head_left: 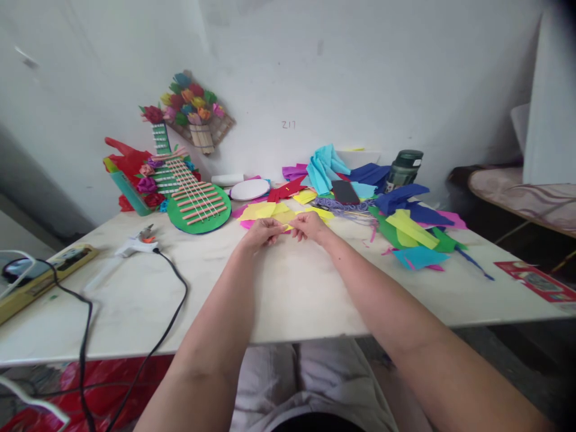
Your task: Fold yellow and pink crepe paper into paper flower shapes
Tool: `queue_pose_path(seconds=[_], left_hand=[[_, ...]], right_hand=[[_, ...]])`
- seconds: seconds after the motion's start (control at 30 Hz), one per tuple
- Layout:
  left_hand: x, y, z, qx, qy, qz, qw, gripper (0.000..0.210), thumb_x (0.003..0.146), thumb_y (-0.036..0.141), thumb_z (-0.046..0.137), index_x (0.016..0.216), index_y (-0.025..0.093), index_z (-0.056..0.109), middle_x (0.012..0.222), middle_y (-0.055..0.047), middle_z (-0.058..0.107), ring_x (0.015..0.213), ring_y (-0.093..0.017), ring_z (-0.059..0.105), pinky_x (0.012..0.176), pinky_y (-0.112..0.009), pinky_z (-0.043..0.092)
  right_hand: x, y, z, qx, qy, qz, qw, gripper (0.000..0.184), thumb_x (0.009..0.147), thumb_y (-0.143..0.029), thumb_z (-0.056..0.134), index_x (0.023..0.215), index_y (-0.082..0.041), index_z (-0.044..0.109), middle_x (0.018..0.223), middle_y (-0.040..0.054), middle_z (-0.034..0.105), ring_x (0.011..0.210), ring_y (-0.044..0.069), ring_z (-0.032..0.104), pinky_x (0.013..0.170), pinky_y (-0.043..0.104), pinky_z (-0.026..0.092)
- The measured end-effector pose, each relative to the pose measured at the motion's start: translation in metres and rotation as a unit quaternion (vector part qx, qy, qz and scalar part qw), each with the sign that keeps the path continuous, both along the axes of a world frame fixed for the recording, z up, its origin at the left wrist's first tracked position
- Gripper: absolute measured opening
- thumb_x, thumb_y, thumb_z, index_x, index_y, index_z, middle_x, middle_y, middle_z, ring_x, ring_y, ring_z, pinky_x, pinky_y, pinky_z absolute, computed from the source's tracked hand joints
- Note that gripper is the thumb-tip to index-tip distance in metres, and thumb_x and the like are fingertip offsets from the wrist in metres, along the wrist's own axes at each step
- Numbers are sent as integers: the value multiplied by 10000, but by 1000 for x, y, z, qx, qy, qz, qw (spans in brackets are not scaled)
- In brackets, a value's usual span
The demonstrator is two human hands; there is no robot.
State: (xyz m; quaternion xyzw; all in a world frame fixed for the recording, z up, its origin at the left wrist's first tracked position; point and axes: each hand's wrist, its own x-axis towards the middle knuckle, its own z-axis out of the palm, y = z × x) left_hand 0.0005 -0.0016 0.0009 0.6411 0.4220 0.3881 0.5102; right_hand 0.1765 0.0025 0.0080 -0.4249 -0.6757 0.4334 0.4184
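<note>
Both hands meet at the far middle of the worktop (292, 288): the left hand (261, 233) and the right hand (308, 226) each pinch an end of a small yellow paper strip (288, 227), held just above the surface between the fingertips. Just behind them lie yellow sheets (265, 210), with a heap of coloured paper (405, 228) to the right. A glue gun (135, 244) rests well to the left, near a green paper guitar (198, 204).

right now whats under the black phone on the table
The black phone lies on a heap of coloured paper: light blue sheets show beside it, dark blue behind. What is directly beneath it is covered.
</note>
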Motion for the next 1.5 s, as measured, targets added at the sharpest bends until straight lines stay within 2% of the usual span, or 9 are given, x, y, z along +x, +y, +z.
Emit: queue_pose_path(seconds=[0.13, 0.3, 0.53, 0.7, 0.83, 0.97, 1.1, 1.33, 1.5], left_hand=[[2, -2, 1, -2, 13, 8, 1000, 384, 602, 461, 712, 594, 148, 489, 386, 46, 462, 318, -37, 349, 335, -186, 192], [3, -3, -2, 5, 5, 10, 1000, 373, 608, 464, 705, 614, 146, 510, 376, 55, 447, 302, -35, 325, 329, -194, 169], [-1, -2, -8, -3, -19, -28, 999, 357, 679, 464, 646, 607, 140, 513, 430, 25, 509, 331, -44, 390, 353, -197, 218], [0, 1, -11, 5, -28, -10, 1000, 341, 679, 458, 650, 667, 133, 544, 438, 29, 518, 337, -45, 393, 363, -193, 236], [3, 1, -10, 2, -50, 21, 999, 341, 655, 450, 674, 673, 139, 534, 425, 39, 511, 328, -47, 390, 357, -192, 245], [6, -1, -6, 6, -47, 31, 998, 359, 642, 463, 678, 655, 143, 516, 424, 37, 519, 324, -46, 396, 351, -188, 238], [8, -4, -4, 11, -37, 14, 999, 368, 635, 466, 683, 680, 135, 529, 478, 9, 572, 364, -58, 458, 375, -182, 299], [8, -7, -5, -29, -39, -23, 999, 382, 661, 461, 676, 783, 123, 545, 612, -49, 658, 474, -112, 587, 471, -209, 444], [6, -9, -5, -71, -71, -42, 994, 352, 700, 403, 670, 859, 110, 554, 693, -89, 684, 584, -153, 651, 578, -253, 514]], right_hand=[[1, 0, 0, -6, 1, -2, 1000, 244, 762, -206, 578, 538, -121, 531, 437, -6, 575, 303, 65, 487, 290, 152, 311], [4, 5, -6, -45, 42, 30, 998, 212, 773, -220, 581, 589, -119, 552, 488, 9, 618, 344, 78, 528, 327, 161, 355], [8, 8, -8, -81, 93, 35, 992, 193, 766, -270, 624, 663, -113, 581, 604, 58, 680, 417, 103, 583, 360, 171, 389], [5, 4, -7, -163, 187, 68, 966, 244, 820, -371, 554, 855, -130, 572, 622, 64, 685, 439, 124, 596, 390, 198, 436], [1, 3, -8, -199, 227, 48, 952, 283, 831, -414, 519, 827, -132, 556, 550, 43, 652, 379, 108, 544, 367, 199, 418], [-4, 5, -11, -176, 203, 23, 963, 246, 749, -336, 633, 651, -127, 545, 470, 10, 597, 316, 65, 450, 310, 172, 328], [-8, 7, -13, -126, 190, -43, 973, 256, 673, -241, 683, 516, -130, 514, 390, -19, 533, 284, 38, 373, 291, 170, 264], [-7, 9, -10, -81, 155, -92, 980, 245, 664, -202, 660, 490, -144, 497, 351, -38, 495, 273, 36, 349, 286, 169, 255], [-4, 10, -11, -57, 141, -87, 985, 256, 667, -215, 660, 483, -144, 497, 349, -33, 501, 267, 36, 348, 289, 170, 259]])
